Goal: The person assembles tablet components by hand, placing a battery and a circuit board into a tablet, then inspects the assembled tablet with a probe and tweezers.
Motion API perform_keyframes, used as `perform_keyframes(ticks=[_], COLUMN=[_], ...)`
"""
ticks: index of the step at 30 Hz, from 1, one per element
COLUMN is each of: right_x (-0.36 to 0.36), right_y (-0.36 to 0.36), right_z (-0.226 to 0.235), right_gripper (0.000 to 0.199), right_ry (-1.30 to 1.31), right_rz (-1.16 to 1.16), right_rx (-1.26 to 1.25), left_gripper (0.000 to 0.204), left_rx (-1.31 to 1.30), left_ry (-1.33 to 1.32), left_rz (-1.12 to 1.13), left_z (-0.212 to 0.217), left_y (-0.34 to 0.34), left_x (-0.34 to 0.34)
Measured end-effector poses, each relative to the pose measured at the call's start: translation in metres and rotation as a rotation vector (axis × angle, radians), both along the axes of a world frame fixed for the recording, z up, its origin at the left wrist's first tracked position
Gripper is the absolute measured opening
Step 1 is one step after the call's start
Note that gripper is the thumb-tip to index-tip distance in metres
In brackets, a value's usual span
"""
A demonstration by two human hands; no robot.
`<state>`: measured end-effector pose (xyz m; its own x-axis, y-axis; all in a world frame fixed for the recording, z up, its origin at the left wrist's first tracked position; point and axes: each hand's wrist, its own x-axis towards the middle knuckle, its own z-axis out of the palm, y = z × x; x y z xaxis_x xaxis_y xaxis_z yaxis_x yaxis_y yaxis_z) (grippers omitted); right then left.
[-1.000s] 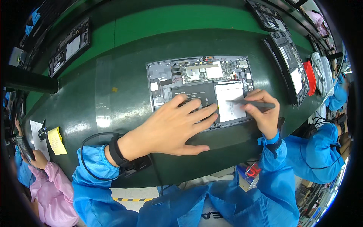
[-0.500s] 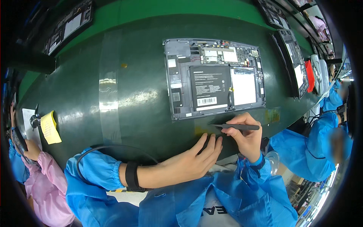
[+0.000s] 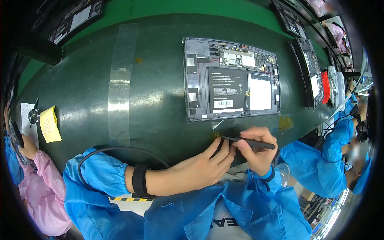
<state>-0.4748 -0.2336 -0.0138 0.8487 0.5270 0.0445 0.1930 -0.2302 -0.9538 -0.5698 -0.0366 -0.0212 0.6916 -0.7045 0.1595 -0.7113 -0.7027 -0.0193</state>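
Observation:
My right hand (image 3: 260,154) is closed around black tweezers (image 3: 260,144), which lie nearly level and point left. Their tip reaches the fingertips of my left hand (image 3: 200,168). That hand has its fingers stretched out and slightly apart at the near edge of the bench; its thumb is hidden, and I cannot make out anything in it. Just beyond both hands lies an opened tablet-like device (image 3: 196,80), with its circuit board (image 3: 240,58) along the far side. A black battery (image 3: 228,86) and a white-silver panel (image 3: 260,94) fill its middle.
The dark green bench (image 3: 160,80) bears a clear tape strip (image 3: 119,92) running front to back. A yellow note (image 3: 50,124) lies at the left. Stacked opened devices (image 3: 308,72) and a red piece (image 3: 326,88) stand at the right. Co-workers sit on both sides.
The tweezers' tip has come down and left to my left fingertips, tilting slightly. My left hand keeps its pose. The whole view has shifted a little.

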Motion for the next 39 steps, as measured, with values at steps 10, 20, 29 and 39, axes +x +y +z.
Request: perform_keyframes(ticks=[10, 20, 29, 39], right_x=[0.107, 0.253, 0.249, 0.243], right_y=[-0.091, 0.002, 0.01, 0.014], right_z=[0.05, 0.013, -0.011, -0.018], right_gripper=[0.047, 0.057, 0.054, 0.048], right_ry=[-0.142, -0.046, -0.043, -0.17], right_rz=[-0.044, 0.063, 0.03, 0.051], right_rx=[0.23, 0.189, 0.24, 0.107], left_gripper=[0.053, 0.063, 0.057, 0.056], left_rx=[-0.119, -0.414, -0.425, -0.315], left_ry=[0.22, -0.055, 0.025, 0.061], left_rz=[-0.004, 0.436, 0.332, 0.342], left_z=[0.028, 0.026, 0.009, 0.013], left_y=[0.003, -0.014, -0.023, -0.022], left_x=[0.01, 0.171, 0.177, 0.179])
